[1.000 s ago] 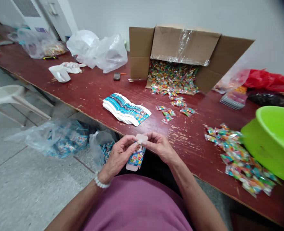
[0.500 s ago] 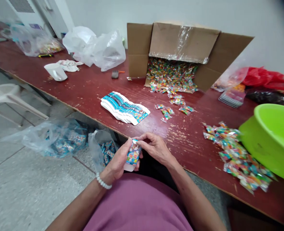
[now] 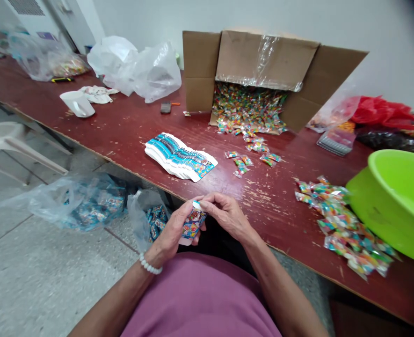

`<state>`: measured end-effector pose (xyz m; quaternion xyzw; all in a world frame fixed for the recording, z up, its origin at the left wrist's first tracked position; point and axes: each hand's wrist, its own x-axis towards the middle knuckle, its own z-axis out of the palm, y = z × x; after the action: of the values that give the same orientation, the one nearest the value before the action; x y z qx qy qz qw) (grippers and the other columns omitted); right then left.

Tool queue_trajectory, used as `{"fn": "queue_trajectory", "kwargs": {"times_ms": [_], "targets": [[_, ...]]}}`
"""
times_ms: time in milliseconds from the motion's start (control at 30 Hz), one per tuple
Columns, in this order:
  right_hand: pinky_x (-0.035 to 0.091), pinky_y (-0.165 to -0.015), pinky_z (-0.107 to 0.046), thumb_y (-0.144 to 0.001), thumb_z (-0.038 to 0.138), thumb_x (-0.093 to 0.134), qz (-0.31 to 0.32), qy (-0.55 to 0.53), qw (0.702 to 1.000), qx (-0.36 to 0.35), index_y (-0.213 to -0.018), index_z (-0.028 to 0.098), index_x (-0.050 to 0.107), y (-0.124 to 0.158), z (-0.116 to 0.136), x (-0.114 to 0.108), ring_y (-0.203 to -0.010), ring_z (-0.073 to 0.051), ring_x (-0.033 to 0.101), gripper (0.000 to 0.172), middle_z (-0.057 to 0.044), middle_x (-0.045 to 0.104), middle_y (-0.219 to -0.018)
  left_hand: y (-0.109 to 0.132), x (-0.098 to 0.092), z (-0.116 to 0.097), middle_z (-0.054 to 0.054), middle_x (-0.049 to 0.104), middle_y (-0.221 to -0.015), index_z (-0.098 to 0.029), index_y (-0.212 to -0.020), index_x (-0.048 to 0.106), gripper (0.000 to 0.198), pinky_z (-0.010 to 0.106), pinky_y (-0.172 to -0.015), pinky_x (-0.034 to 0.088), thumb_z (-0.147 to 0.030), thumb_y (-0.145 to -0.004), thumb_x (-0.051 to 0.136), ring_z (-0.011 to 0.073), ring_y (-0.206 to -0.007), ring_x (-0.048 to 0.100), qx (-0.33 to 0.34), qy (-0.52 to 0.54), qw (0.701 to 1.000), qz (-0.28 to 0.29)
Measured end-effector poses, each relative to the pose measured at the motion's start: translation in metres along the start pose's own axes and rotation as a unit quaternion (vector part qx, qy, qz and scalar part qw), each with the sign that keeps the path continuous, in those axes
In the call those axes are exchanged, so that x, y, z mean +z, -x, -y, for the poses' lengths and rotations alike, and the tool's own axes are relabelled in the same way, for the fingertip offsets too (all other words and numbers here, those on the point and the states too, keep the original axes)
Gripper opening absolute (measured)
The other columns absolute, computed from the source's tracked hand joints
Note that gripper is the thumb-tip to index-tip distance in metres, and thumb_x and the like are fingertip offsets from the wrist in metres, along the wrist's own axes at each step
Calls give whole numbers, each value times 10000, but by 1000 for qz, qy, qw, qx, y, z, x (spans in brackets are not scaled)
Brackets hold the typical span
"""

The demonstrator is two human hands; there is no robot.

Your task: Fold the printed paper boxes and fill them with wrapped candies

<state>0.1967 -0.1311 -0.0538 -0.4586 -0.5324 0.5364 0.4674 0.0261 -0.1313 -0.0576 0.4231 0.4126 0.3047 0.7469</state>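
Observation:
My left hand (image 3: 174, 226) is wrapped round a small blue printed carton (image 3: 193, 222) with cartoon figures, held tilted just in front of the table edge. A pale flap shows at the carton's lower end. My right hand (image 3: 225, 213) is closed at its top end, thumb and fingers pinching near a white flap; the fingertips are partly hidden. Beyond them on the table lies a fanned stack of flat blue-and-white cartons (image 3: 178, 157). Several wrapped candies (image 3: 240, 164) lie to the right of that stack.
An open cardboard box (image 3: 268, 58) on its side spills wrapped candies. At right stand a green basin (image 3: 378, 206) and a candy pile (image 3: 343, 229). Bags of blue packs (image 3: 99, 201) sit on the floor. A white mug (image 3: 77, 104) and clear plastic bags (image 3: 157, 72) are farther left.
The carton has tilted slightly in my hands, and less of its pale lower flap shows. My right fingers stay at its top end. The whole view has shifted a little.

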Motion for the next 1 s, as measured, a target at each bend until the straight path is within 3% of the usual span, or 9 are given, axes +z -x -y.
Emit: {"fn": "queue_trajectory", "kwargs": {"times_ms": [100, 200, 333, 467, 600, 667, 833, 933, 1000], "targets": [[514, -739, -293, -907, 424, 645, 1, 36, 998, -49, -814, 204, 681, 6, 0, 0, -774, -162, 661, 242, -31, 718, -897, 0, -1, 4, 20, 655, -733, -225, -1431, 489, 655, 235, -438, 465, -635, -921, 470, 138, -491, 584, 5, 7, 1000, 5], [528, -726, -290, -885, 389, 674, -16, 15, 999, -41, -825, 210, 661, 7, -3, 1, -808, -169, 677, 189, -41, 727, -976, -1, -2, 5, 22, 649, -755, -239, -1483, 441, 677, 227, -448, 465, -623, -927, 479, 128, -501, 583, 4, -1, 1000, 21], [507, -594, -265, -840, 395, 706, -20, -35, 999, 2, -765, 198, 604, 1, -5, 4, -617, -135, 634, 234, -15, 709, -813, -2, -5, 0, 27, 651, -761, -248, -1510, 419, 698, 209, -447, 448, -634, -931, 470, 106, -483, 568, -8, -9, 999, 36], [479, -559, -244, -819, 373, 723, -28, 2, 1000, -7, -728, 189, 609, -4, -4, 3, -589, -129, 613, 234, 2, 671, -710, -2, -8, -4, 18, 645, -726, -242, -1497, 447, 688, 193, -416, 408, -633, -931, 469, 94, -450, 543, -14, -31, 999, 33], [510, -603, -267, -866, 401, 689, 70, -27, 997, 19, -758, 198, 617, 0, 2, -2, -612, -136, 636, 241, -8, 688, -783, -3, -7, -2, 18, 651, -704, -234, -1464, 486, 671, 201, -413, 428, -621, -915, 503, 107, -446, 553, -31, -9, 999, 22], [531, -660, -289, -902, 401, 654, 86, -17, 996, 8, -851, 207, 661, 5, 1, -1, -642, -136, 646, 201, -21, 689, -877, -4, -5, 0, 8, 640, -689, -246, -1459, 477, 666, 216, -410, 451, -617, -907, 515, 123, -448, 568, -39, 27, 999, 15], [518, -683, -270, -934, 372, 607, 26, 77, 996, -38, -991, 237, 718, 10, -15, 6, -649, -116, 609, 183, -32, 683, -990, -6, -5, 8, -7, 641, -746, -295, -1426, 452, 610, 245, -403, 482, -600, -905, 539, 143, -451, 601, -51, 95, 994, 11], [509, -680, -272, -918, 411, 607, 27, 107, 994, -25, -946, 222, 722, -15, -24, -5, -665, -132, 606, 224, -18, 700, -909, -4, -9, 14, 22, 687, -849, -268, -1357, 490, 529, 270, -546, 548, -499, -900, 620, 165, -593, 682, -51, 136, 989, 5], [511, -748, -303, -896, 439, 620, -59, 174, 982, -36, -994, 211, 714, -45, -24, -20, -745, -163, 621, 265, -32, 705, -935, -1, -12, 20, 66, 719, -942, -234, -1311, 523, 490, 279, -701, 562, -443, -892, 664, 187, -775, 718, -56, 147, 988, 9]]}}
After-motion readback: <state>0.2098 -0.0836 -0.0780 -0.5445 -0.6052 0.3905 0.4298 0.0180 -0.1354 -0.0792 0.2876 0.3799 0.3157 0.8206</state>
